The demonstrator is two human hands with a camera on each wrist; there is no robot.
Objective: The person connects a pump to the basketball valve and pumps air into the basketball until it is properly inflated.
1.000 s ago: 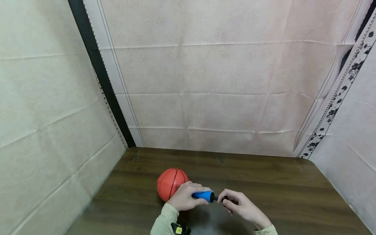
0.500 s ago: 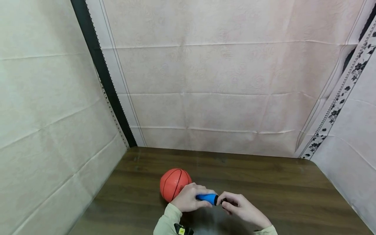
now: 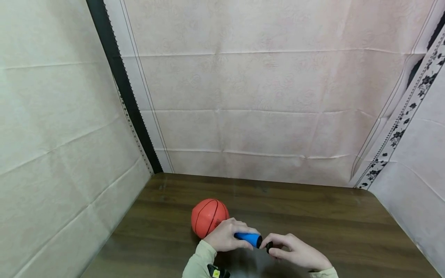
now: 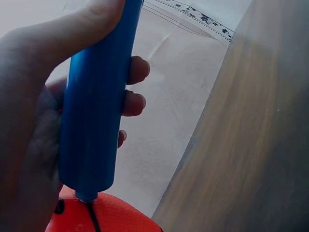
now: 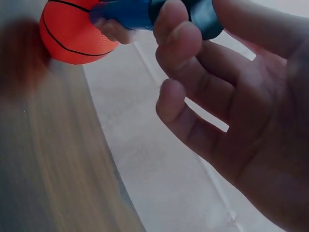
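A blue hand pump (image 3: 247, 238) is gripped round its barrel by my left hand (image 3: 226, 234). In the left wrist view the narrow end of the pump (image 4: 91, 121) meets the orange-red ball (image 4: 116, 215), which has black seams like a basketball. My right hand (image 3: 295, 251) pinches the pump's black handle (image 3: 269, 247) between thumb and fingers, close to the barrel's black end. From the right wrist, the handle (image 5: 206, 19) shows between the fingertips, while the lower fingers curl loosely below it. The ball (image 3: 209, 218) sits on the table, just behind my left hand.
A brown wood-grain table (image 3: 313, 216) lies under the hands. Pale cloth (image 3: 250, 116) hangs behind it, with more cloth at the left (image 3: 69, 154) and right (image 3: 417, 173) sides.
The black rod that showed between barrel and handle a second ago has slid mostly into the barrel. The ball, pump and left hand have shifted slightly right, and the right hand too.
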